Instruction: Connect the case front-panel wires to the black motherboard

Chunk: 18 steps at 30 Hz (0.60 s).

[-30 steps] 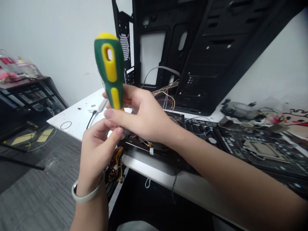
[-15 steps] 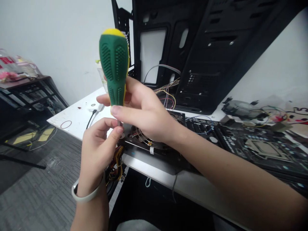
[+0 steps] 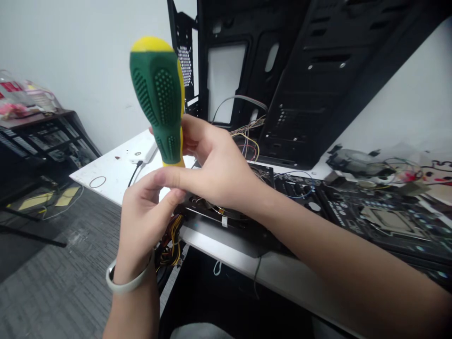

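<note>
A screwdriver (image 3: pixel 160 94) with a green and yellow handle stands nearly upright, its top leaning left. My right hand (image 3: pixel 219 169) grips the lower end of the handle between thumb and fingers. Just below, my left hand (image 3: pixel 148 202) is closed in a pinch around the screwdriver's shaft, and the fingers hide the shaft and tip. Both hands are at the left corner of a black power supply (image 3: pixel 243 230) with a round fan grille, lying at the table's front edge. A bundle of its cables (image 3: pixel 173 242) hangs beside my left wrist.
Behind my hands stands a black computer case (image 3: pixel 300 84) with thin wires in front. A motherboard (image 3: pixel 391 221) lies on the right. On the white table (image 3: pixel 109 165) are a white box (image 3: pixel 143 153) with a black cable and a rubber band (image 3: pixel 98 181). A dark shelf (image 3: pixel 52 136) stands left.
The screwdriver handle has tilted further left and towards me. My right thumb and fingers have shifted on its lower end, now covering the shaft. My left hand has barely moved.
</note>
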### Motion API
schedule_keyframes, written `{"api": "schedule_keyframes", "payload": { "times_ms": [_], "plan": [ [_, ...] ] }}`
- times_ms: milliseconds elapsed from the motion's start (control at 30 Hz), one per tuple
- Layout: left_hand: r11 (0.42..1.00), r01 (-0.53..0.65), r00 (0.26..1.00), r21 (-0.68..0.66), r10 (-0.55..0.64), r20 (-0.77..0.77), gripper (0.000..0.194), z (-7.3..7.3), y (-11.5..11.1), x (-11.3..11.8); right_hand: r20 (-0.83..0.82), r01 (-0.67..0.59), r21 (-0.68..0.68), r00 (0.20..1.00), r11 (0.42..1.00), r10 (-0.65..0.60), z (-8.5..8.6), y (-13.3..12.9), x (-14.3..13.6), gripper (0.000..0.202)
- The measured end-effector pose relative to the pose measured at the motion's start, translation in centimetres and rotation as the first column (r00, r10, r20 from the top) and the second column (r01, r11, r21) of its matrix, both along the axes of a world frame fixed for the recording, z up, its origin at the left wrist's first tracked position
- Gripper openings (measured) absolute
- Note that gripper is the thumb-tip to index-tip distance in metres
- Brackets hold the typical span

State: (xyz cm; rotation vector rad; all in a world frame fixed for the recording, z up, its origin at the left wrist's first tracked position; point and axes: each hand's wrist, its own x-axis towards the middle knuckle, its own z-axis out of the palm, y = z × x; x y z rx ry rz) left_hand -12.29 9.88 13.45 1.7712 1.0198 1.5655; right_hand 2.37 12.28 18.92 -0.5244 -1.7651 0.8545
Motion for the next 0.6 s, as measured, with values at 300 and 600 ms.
{"api": "schedule_keyframes", "payload": {
  "times_ms": [300,600],
  "plan": [
    [0.996,0.078,0.997,0.039,-0.079,0.026,0.019,-0.23,0.15,-0.23,-0.105,-0.179,-0.144,0.981,0.973,0.165,-0.01,0.33,0.1,0.045],
    [0.993,0.121,0.993,0.01,-0.121,-0.007,0.014,-0.22,0.01,-0.07,-0.05,-0.138,-0.158,0.99,0.978,0.132,0.41,-0.21,0.3,0.026]
  ]
}}
